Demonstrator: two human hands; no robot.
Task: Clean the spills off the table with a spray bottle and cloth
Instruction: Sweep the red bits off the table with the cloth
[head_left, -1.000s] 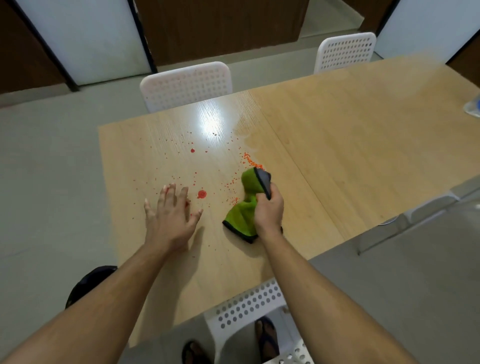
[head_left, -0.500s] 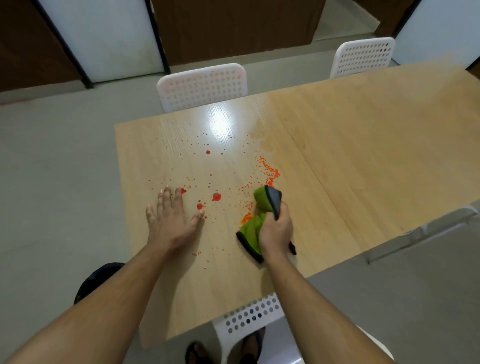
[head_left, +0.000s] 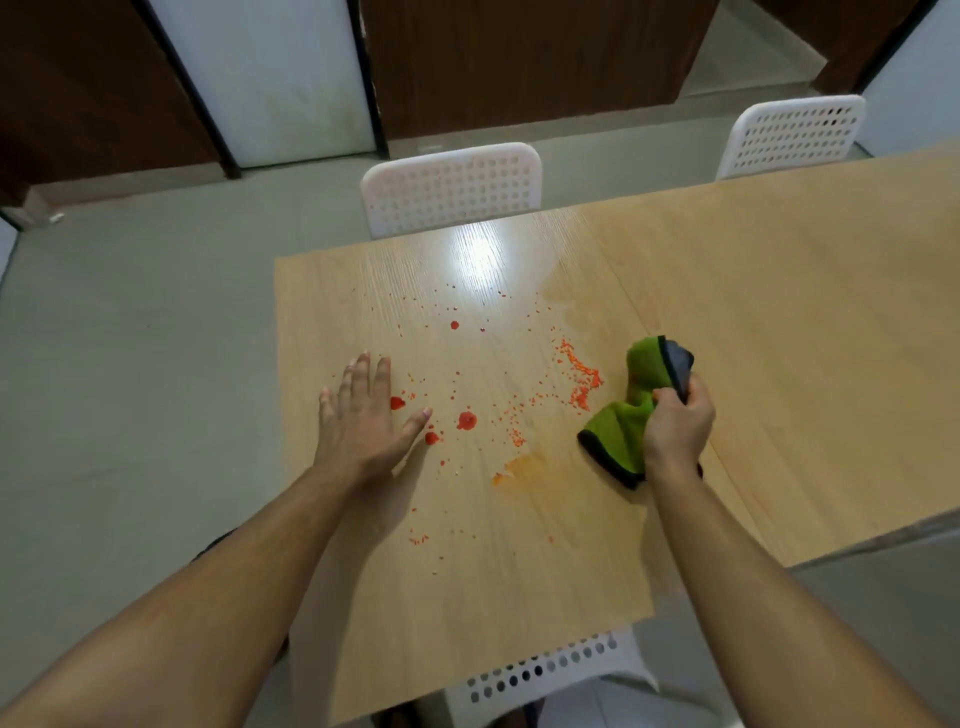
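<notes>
Grips the cloth (head_left: 621, 441) bunched in the clenched right hand (head_left: 678, 428), now well to the right of the big drop (head_left: 466, 420) on the table (head_left: 779, 312), where half a second ago sat just right of it, over the orange grains. Leaves those grains (head_left: 582, 379) uncovered in a loose heap between drop and cloth, and a pale orange smear (head_left: 519, 464) just right of the drop on the near side, not seen a second ago. Reads as the end of one stroke away from the drop: some spill spread thin, some pushed into a pile, little lifted yet. Keeps the left hand (head_left: 363, 415) flat on the wood just left of the drop, fingers straight and spread, holding nothing, thumb tip close to a smaller red blot; much as before. Leaves the drop itself, the blots beside it and the fine specks beyond and nearer than it untouched, so most of the wiping seems still ahead. Shows no spray bottle anywhere around the drop. Offers no brand, label or writing to read: none on the cloth with its dark edging, none on the table, none on the white chair (head_left: 452, 187) beyond the drop.
</notes>
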